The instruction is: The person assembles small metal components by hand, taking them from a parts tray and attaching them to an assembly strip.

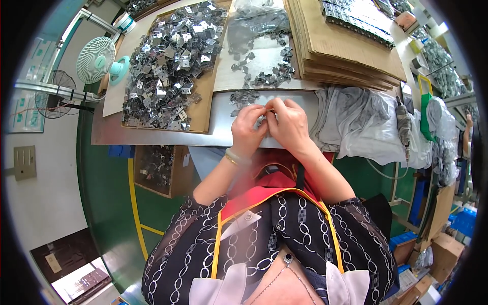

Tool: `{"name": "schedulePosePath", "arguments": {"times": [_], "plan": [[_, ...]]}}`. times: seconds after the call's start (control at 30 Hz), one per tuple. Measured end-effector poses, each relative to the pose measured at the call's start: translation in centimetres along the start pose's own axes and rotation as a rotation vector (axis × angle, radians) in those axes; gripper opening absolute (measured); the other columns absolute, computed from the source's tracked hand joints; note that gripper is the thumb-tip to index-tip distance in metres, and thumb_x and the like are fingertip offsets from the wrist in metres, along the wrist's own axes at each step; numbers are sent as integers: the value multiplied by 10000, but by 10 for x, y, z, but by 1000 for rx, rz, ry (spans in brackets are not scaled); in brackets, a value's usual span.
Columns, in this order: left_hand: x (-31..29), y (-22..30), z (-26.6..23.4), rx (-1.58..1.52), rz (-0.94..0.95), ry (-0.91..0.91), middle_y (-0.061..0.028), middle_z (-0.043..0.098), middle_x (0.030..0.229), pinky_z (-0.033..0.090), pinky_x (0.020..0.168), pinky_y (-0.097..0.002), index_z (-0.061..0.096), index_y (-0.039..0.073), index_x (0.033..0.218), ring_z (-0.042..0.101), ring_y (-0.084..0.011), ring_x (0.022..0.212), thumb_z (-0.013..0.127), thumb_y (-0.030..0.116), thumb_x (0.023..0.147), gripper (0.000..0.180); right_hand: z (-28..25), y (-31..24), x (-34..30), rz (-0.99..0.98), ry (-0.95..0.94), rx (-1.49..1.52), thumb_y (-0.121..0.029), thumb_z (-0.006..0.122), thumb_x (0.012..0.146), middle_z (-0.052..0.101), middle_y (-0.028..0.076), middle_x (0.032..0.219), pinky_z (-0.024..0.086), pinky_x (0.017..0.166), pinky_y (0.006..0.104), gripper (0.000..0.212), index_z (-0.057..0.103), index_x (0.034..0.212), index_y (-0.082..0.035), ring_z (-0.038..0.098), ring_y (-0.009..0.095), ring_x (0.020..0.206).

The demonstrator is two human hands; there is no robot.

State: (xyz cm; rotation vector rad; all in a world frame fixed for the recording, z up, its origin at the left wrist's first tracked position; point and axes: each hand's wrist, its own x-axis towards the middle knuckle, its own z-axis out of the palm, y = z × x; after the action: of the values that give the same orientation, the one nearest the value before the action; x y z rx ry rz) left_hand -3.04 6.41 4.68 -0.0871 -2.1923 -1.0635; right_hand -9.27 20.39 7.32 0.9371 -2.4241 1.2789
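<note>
My left hand (247,130) and my right hand (288,122) meet over the near edge of a metal-topped table (168,136). Fingers of both are pinched together, tips touching. A bit of a small grey metal piece (260,121) shows within my left hand's grip; its shape is mostly covered. What my right fingertips pinch is hidden. Just beyond my left hand lies a small heap of metal pieces (244,97). To the left, a cardboard tray (206,109) holds a big pile of shiny bent metal brackets (170,66).
Stacked cardboard sheets (351,63) carry rows of metal parts (356,20) at the far right. Grey-white gloves or cloths (356,117) and a cylindrical power tool (403,124) lie at right. A small fan (96,60) stands left. Below sits an open carton (162,173) of parts.
</note>
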Motion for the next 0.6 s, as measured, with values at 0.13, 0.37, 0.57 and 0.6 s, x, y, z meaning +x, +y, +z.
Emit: {"name": "schedulePosePath", "arguments": {"times": [0.13,0.37,0.57,0.6], "plan": [[-7,0,-11,56,37,-10,-116,706,1069,582,827,-397,703,66,1019,695,-304,963,792,26,718,316,-8,-10,2,86,20,-29,-87,760,782,744,129,959,560,775,371,298,664,1058,-31,694,283,820],[-13,9,-18,9,138,-131,-66,693,1062,585,804,-373,657,87,1008,695,-278,988,771,-4,722,321,-3,47,-21,482,-473,631,-60,810,823,729,76,1059,560,784,271,422,652,1194,64,684,110,894],[-28,12,-23,9,204,-149,-67,693,1072,586,836,-363,668,90,1031,695,-276,1000,764,-2,720,339,2,49,-53,438,-439,528,-5,780,848,716,51,988,539,752,229,359,657,1180,60,649,81,857],[-31,11,-26,-9,213,-192,-75,692,1080,586,843,-367,669,79,1039,694,-281,1002,754,-2,731,330,3,47,-57,476,-433,612,-1,779,846,715,46,987,540,762,229,353,656,1172,58,650,80,863]]}}
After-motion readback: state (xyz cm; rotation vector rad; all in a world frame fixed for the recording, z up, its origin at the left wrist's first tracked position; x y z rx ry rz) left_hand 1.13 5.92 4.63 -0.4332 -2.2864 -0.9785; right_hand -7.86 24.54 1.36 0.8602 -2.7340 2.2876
